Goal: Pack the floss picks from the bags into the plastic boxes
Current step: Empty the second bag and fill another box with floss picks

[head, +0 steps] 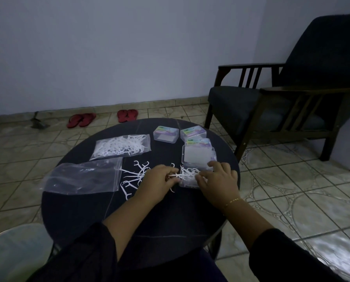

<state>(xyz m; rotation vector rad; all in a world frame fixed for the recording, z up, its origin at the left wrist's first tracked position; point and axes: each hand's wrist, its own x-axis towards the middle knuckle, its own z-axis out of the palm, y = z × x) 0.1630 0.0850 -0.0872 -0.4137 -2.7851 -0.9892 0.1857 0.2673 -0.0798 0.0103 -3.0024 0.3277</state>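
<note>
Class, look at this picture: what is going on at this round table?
A person is packing floss picks into an open plastic box. The left hand pinches a few picks at the box's edge, while the right hand rests on the box. Loose picks lie beside an emptied bag; a full bag and closed boxes wait farther back.

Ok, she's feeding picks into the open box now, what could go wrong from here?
1. The open box already looks heaped with picks, so its raised lid may not close.
2. The left hand pinches a small bunch of picks at the box's edge; some could snag and spill.
3. Loose picks lie beside the empty bag near the left forearm, which might sweep them off the round table.
</note>
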